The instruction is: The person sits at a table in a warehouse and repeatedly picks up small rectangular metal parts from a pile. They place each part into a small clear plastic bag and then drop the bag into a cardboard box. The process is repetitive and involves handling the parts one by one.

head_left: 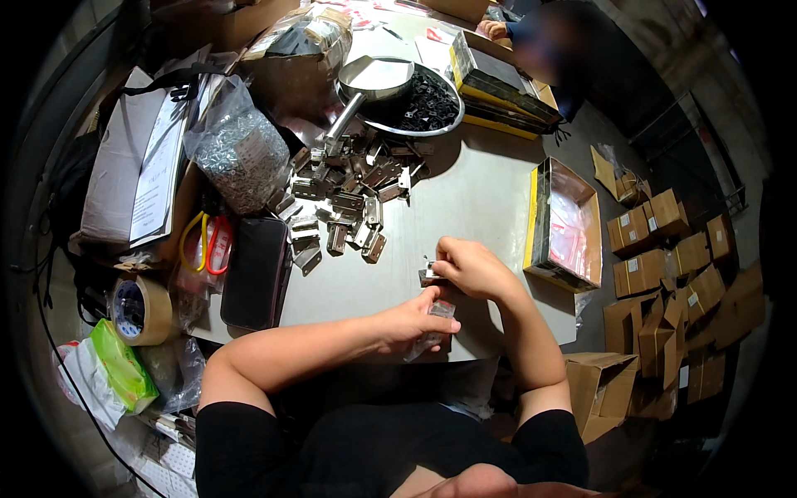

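My right hand (470, 267) pinches a small metal hinge (429, 275) between thumb and fingertips, just above the near part of the table. Close below it, my left hand (407, 324) is closed round a small clear plastic bag (420, 345), which hangs down past the fingers near the table's front edge. Whether anything lies inside the bag I cannot tell. Up and to the left of both hands spreads a loose pile of metal hinges (344, 203). To the right of my right hand stands an open box (530, 217) holding clear bags with red print (568, 228).
A metal bowl (455, 124) of black parts bears a steel scoop (378, 76). Leftward are a bag of screws (241, 149), a dark phone-like case (253, 272), scissors (217, 246) and a tape roll (149, 310). Cardboard boxes (652, 220) stand right; another person's hand (495, 30) shows far off.
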Tool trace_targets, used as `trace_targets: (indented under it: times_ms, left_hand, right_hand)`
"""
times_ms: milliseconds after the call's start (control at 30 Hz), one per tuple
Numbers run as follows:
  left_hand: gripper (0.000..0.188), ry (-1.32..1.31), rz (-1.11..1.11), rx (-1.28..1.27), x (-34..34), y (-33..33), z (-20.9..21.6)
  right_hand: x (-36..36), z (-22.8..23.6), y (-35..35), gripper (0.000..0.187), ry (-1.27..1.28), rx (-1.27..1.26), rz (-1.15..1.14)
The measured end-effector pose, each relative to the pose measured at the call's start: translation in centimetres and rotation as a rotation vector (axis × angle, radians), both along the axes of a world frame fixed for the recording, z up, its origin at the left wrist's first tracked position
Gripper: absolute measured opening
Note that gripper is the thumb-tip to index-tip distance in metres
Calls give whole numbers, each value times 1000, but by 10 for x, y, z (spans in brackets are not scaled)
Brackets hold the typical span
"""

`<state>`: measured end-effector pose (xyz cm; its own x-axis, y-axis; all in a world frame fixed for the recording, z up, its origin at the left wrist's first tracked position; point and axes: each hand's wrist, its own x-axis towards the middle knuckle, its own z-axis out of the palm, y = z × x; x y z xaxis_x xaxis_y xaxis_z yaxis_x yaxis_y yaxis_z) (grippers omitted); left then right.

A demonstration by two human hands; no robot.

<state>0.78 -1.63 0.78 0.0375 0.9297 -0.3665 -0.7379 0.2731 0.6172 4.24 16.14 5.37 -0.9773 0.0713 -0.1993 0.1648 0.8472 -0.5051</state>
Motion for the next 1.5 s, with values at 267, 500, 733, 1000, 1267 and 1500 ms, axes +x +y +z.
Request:
trace_targets:
  times_ms: [267,500,733,1000,1267,1500]
  left_hand:
    - [47,-39,13,-9,-1,2,-5]
    - [32,-53,28,20,0,3,-11]
    - [36,-92,19,76,2,4,-15]
    - [51,-166,83,-32,4,-2,-1]
    - [40,-189,92,-23,3,-2,-2]
    - [35,-137,71,12,4,1,-9]
  right_hand:
    - [-20,16,-9,24,-265,28,184]
    - [9,11,-13,24,163,-53,233]
    - [38,4,-10,28,188,-132,88]
    - [18,-3,4,12,-49,-566,-356]
    - [14,-7,-9,16,71,-108,-43]
    - [7,8,-23,28,54,56,37]
